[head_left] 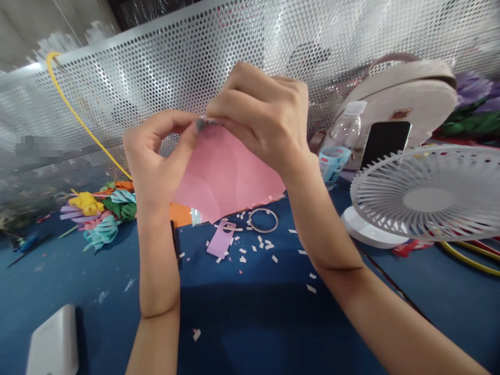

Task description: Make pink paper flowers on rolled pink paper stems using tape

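The left hand [150,159] has thumb and index finger pinched together at the top edge of the pink sheet [221,174], just above and left of the frame's centre, and the right hand [269,112] pinches the same edge right beside it, its other fingers curled in; the bit of paper between the fingertips is too small to make out. The sheet hangs below the two hands at the middle of the frame, and curved lighter areas on it hint at folds or layers. To work such a pinch well, the person would do best with light, even pressure, the left tips steadying the edge while the right tips press in small moves, since thin-looking paper may crease or tear if the hands pull apart. Letting the lower part hang loose should help, clear of the metal ring [263,220] and the white scraps [242,259] on the blue table [250,323] below centre. The fan [428,200] at the right of the frame, if running, could flutter the sheet, so a firm pinch matters.
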`<action>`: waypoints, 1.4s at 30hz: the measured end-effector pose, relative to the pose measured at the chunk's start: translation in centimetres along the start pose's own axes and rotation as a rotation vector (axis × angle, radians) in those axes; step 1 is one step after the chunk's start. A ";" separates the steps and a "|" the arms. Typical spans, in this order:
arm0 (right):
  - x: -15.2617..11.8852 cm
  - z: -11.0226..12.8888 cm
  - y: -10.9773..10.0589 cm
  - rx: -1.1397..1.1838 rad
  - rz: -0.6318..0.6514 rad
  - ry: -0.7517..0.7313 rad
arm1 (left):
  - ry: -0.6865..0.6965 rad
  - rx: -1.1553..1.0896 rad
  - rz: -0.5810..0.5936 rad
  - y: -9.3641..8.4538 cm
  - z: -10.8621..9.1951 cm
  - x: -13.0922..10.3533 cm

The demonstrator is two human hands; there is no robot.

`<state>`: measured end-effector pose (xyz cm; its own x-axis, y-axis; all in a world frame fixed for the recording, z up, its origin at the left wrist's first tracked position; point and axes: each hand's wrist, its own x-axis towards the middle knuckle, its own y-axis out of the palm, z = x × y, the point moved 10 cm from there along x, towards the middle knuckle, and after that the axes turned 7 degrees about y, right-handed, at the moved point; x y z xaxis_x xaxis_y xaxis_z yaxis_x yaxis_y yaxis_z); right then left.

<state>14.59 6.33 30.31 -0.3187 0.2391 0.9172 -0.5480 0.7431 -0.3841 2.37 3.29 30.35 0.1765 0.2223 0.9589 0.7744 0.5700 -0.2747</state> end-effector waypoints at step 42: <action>0.5 -1.7 7.9 0.561 0.134 0.023 | -0.242 0.056 0.211 2.6 7.7 -1.5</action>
<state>11.44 13.41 27.90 -0.4003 0.3267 0.8562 -0.8321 0.2618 -0.4890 -0.59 10.56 27.68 0.1747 0.5183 0.8372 0.7002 0.5324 -0.4757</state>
